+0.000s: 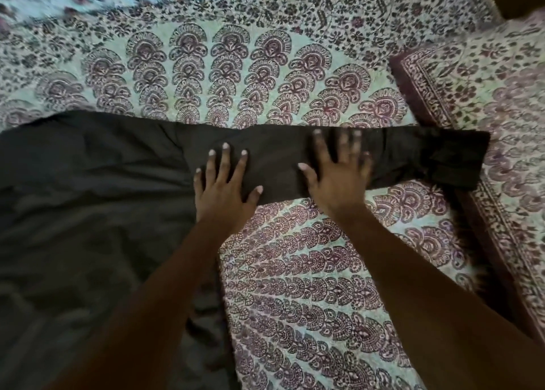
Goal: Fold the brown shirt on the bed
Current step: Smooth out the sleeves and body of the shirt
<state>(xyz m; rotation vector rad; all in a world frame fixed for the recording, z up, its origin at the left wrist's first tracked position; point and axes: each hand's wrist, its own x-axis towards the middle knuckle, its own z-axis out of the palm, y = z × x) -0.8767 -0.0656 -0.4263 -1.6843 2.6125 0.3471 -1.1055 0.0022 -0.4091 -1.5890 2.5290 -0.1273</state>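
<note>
The brown shirt [97,201] lies spread on the bed [309,271], its body covering the left part of the bed and running out of view at the near and left edges. One sleeve [398,156] extends to the right, flat across the patterned bedcover; its cuff end rests on the edge of a patterned pillow [486,95] at the right side of the bed.

The left hand [224,183] is wide, fingers straight and splayed, and presses on the sleeve where it joins the shirt body. The right hand [342,174] is likewise wide, fingers spread, palm flat on the sleeve further toward the cuff. Neither hand holds cloth. The right hand's fingers are blurred.

Judgement: the sleeve is being flattened ahead of a fold; no fold of the shirt body is visible.

Risks noted:
- The shirt body shows creases and loose ridges. If folded over without smoothing, these would likely be trapped in the fold.
- The cuff end lies raised on the pillow edge. A fold made from there may come out skewed or drag the sleeve out of line.
- Flat palms have no grip; sliding them may bunch the cloth or shift the bedcover beneath.
- The near hem is out of view, so its alignment cannot be confirmed.
</note>
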